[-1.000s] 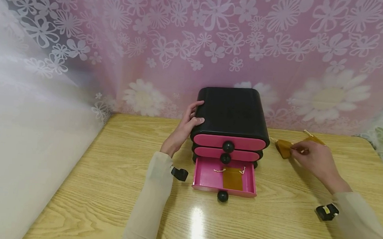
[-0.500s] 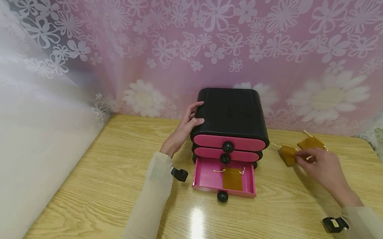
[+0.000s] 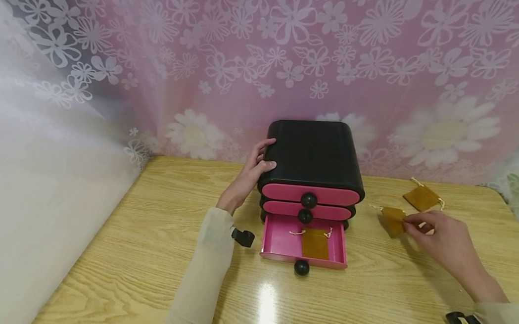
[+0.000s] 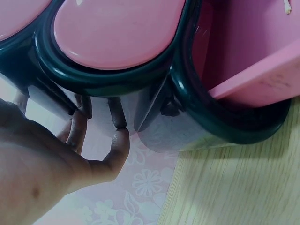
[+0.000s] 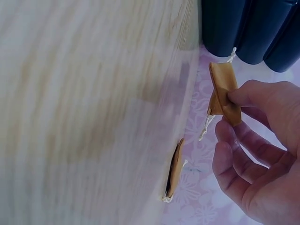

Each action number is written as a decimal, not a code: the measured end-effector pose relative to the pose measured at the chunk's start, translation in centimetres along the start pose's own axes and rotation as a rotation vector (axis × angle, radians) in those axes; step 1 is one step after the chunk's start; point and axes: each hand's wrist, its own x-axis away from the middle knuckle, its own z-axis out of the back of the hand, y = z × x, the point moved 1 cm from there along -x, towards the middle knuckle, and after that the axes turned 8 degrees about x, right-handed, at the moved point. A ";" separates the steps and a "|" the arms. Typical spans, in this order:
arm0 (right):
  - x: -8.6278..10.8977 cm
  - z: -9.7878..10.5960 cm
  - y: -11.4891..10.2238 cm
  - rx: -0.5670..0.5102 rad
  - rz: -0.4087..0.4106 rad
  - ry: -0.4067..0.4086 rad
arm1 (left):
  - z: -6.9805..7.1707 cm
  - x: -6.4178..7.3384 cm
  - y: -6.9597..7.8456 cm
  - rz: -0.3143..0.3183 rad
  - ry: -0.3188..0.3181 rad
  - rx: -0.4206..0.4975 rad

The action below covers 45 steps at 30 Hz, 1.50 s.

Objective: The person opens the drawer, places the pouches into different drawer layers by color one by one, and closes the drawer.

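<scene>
My left hand (image 3: 246,180) rests against the left side of a black drawer cabinet (image 3: 313,153), thumb and fingertips touching it. In the left wrist view, several fingertips of the left hand (image 4: 51,161) meet the glossy side wall. My right hand (image 3: 448,245) pinches a brown drawstring pouch (image 3: 392,219) between thumb and fingers, right of the cabinet and above the table. The right wrist view shows that pouch (image 5: 224,91) folded at the pinch, cream cords dangling. A similar pouch (image 3: 315,243) lies in the pulled-out pink bottom drawer (image 3: 277,237).
Another brown drawstring pouch (image 3: 421,197) lies on the wooden table (image 3: 147,254) near the back right. Two upper pink drawers (image 3: 284,191) are closed, with black round knobs. A pink flowered curtain (image 3: 229,71) hangs behind the table.
My right hand has drawn back toward the front right, carrying the pouch with it. The pouch at the back is now fully uncovered. My left hand stays on the cabinet.
</scene>
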 end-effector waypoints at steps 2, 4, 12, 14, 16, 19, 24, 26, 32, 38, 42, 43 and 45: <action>0.2 0.1 -0.2 0.000 0.010 0.011 | 0.0 0.0 0.0 0.001 -0.001 0.002; 0.4 0.2 -0.4 0.000 0.019 0.024 | 0.0 0.0 0.0 0.002 -0.001 0.005; 1.0 0.7 -1.1 0.004 0.029 0.035 | 0.1 -0.1 0.2 -0.010 -0.017 0.008; 1.1 0.7 -1.3 0.007 0.035 0.037 | 0.1 -0.2 0.3 -0.013 -0.025 -0.001; 1.2 0.8 -1.5 0.010 0.042 0.042 | 0.1 -0.2 0.5 -0.012 -0.028 -0.021; 1.4 0.8 -1.9 0.008 0.045 0.042 | 0.2 -0.1 0.7 -0.002 -0.030 -0.047; 1.8 0.6 -2.7 -0.010 0.068 0.062 | 0.2 -0.1 0.9 0.018 -0.023 -0.076; 1.9 0.6 -3.1 -0.019 0.078 0.076 | 0.2 -0.1 1.0 0.025 -0.020 -0.085; 2.2 0.6 -4.1 -0.048 0.118 0.124 | 0.1 -0.3 0.9 0.043 -0.010 -0.110; 2.5 0.7 -5.4 -0.090 0.180 0.138 | 0.0 -0.2 0.9 0.047 0.002 -0.121; 2.6 0.7 -6.4 -0.126 0.222 0.147 | 0.0 -0.1 0.8 0.047 0.007 -0.121; 2.6 0.7 -6.7 -0.133 0.233 0.150 | -0.1 -0.1 0.7 0.044 0.009 -0.112; 2.5 0.8 -7.2 -0.153 0.239 0.146 | -0.1 -0.1 0.8 0.035 0.016 -0.090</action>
